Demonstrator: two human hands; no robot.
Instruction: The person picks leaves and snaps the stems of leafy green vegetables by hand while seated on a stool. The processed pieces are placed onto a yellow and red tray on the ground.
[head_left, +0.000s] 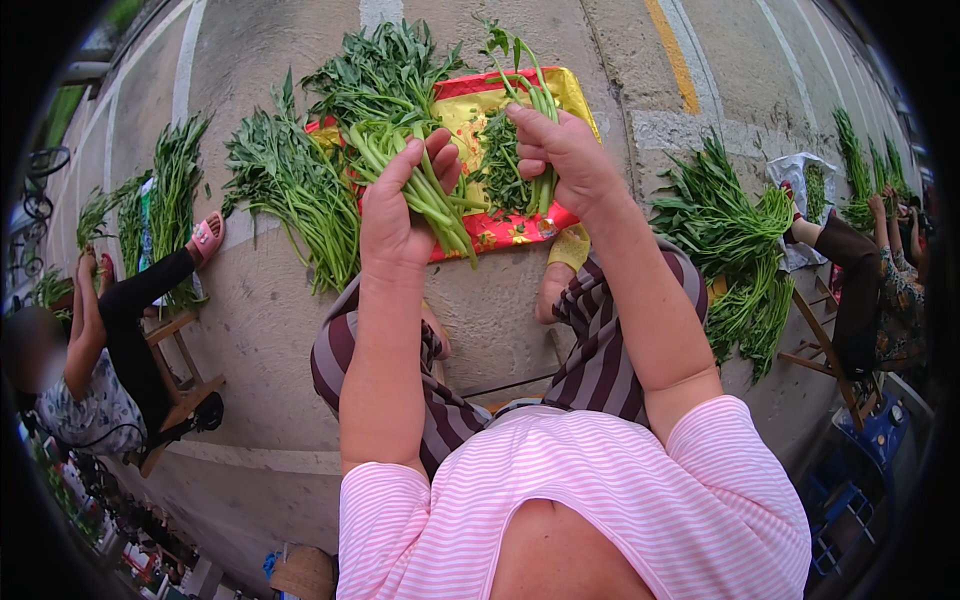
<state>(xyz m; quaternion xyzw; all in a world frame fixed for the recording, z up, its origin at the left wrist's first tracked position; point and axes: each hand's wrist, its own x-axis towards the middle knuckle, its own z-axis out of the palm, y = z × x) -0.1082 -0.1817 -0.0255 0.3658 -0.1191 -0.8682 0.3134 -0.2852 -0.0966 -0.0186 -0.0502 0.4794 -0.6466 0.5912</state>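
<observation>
My left hand (401, 206) holds a thick bunch of leafy green stalks (382, 154), which look like water spinach, with the cut ends toward me. In my right hand (562, 154) are a few more green stalks (544, 90), gripped upright above a red and gold sheet (525, 229). Chopped or picked leafy bits (499, 150) lie in a small heap on that sheet, partly hidden by my right hand. To the left, two piles of the greens, a near one (300, 187) and a far one (382, 67), rest on the ground and the sheet's edge.
Another heap of greens (720, 217) lies on the concrete to my right, near a white plastic bag (817, 176). One person (97, 375) sits on a wooden stool (180, 367) at left, and others sit at far right beside a wooden stool (821, 345). My yellow sandal (571, 247) touches the sheet's near edge.
</observation>
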